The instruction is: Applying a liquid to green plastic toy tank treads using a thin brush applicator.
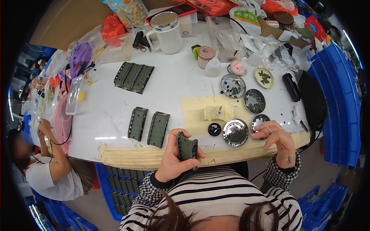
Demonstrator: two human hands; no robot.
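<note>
My left hand (169, 164) is closed around a dark green ribbed plastic part (184, 148), held tilted over the table's front edge. Between the fingers of my right hand (278, 139) runs a thin, pale stick-like tool (284, 148); its exact kind is not clear. That hand hovers beside a small metal dish (253, 126) with little dark pieces in it. Just left of it sits another metal dish (224, 135) of small dark green pieces, next to a small black cup (214, 129). Two similar green parts (158, 129) lie left of my left hand.
More green parts (134, 77) lie joined farther back. Several round dishes (255, 91) and a pink-lidded jar (206, 57) stand at right. A white mug (168, 36) is at the back. Below the table is a blue crate (103, 188); another person (54, 169) sits at left.
</note>
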